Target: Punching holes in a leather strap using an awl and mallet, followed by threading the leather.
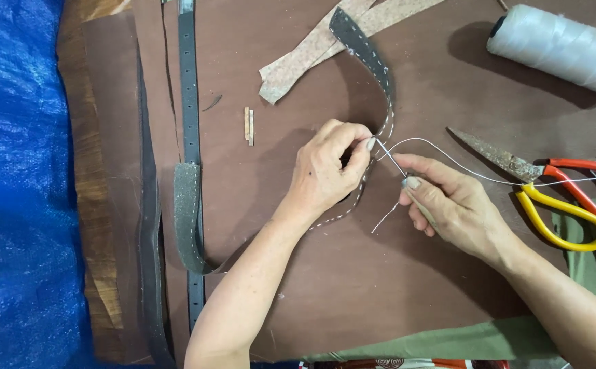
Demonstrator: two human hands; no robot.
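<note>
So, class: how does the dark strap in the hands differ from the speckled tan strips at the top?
The dark strap curves, carries white stitching along its edges and is held by the left hand; the tan strips lie flat, unstitched and untouched. Both are long, narrow pieces on the brown sheet.

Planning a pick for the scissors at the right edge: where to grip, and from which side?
Grip the scissors at the pivot neck, just ahead of the red and yellow handle loops, coming from above. They lie flat on the brown board, rusty blades pointing left toward the right hand. The white thread crosses them, so lift clear of it.
</note>
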